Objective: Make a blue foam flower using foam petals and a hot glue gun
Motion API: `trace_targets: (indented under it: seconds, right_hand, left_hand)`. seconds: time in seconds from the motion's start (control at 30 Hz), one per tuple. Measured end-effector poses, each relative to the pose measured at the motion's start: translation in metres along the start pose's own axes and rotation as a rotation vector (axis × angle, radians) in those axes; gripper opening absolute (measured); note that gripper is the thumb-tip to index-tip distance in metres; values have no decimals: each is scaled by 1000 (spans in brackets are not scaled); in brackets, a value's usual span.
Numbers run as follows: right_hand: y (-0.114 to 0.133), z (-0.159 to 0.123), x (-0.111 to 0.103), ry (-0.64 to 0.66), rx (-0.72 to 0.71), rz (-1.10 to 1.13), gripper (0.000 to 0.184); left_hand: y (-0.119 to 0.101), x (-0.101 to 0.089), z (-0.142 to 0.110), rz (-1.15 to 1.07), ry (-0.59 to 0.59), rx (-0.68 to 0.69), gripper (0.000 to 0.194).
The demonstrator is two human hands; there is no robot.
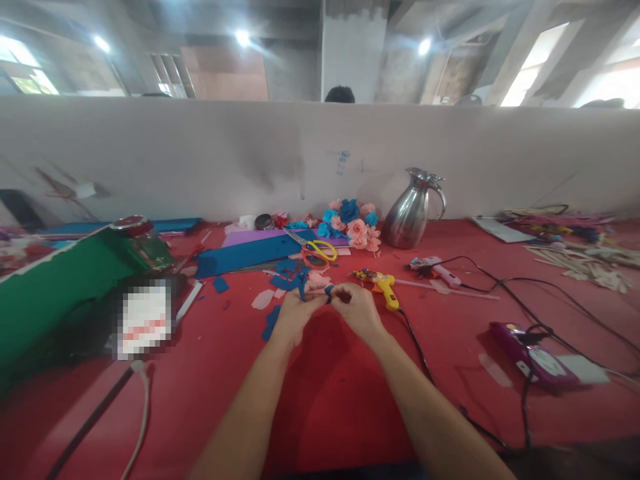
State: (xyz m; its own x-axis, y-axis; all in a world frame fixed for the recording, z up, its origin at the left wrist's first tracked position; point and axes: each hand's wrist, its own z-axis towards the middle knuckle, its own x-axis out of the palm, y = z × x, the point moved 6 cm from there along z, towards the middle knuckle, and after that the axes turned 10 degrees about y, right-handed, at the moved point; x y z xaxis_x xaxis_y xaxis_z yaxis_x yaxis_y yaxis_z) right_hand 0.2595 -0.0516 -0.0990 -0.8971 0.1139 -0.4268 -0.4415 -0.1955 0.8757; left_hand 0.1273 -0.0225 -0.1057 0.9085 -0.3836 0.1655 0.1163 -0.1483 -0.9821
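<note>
My left hand [293,315] is closed on a dark blue paper piece [303,285] that sticks up past the fingers. Close beside it, my right hand [361,310] pinches a small blue paper piece [329,291]; whether the two are one strip I cannot tell. Loose blue petal-shaped cutouts [271,321] and pink cutouts [263,299] lie on the table around my left hand. Behind the hands are scissors [315,251] with yellow and orange handles. Right of my right hand rests a yellow glue gun [386,292].
A bunch of pink and blue paper flowers [357,231] and a steel jug [407,212] stand at the back. Cables run from a purple power strip [537,360] on the right. A green board [60,293] and a red-lidded jar [145,247] are on the left.
</note>
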Motion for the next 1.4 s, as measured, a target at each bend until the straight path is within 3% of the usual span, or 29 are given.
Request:
trace_targets:
  seconds: [0.27,0.7,1.1,1.4]
  right_hand:
    - [-2,1,1,-7,-6,36,12]
    - [3,-2,0,-39,-14,-56,12]
    - [1,0,3,-30,-24,-8,11]
    - [1,-1,2,-27,-19,-49,11]
  left_hand:
    - [2,-7,2,69,-53,3,31]
    - [9,-6,8,27,38,105,30]
    - [10,-10,8,-33,-41,38,28]
    - [9,-9,7,11,-22,30,31]
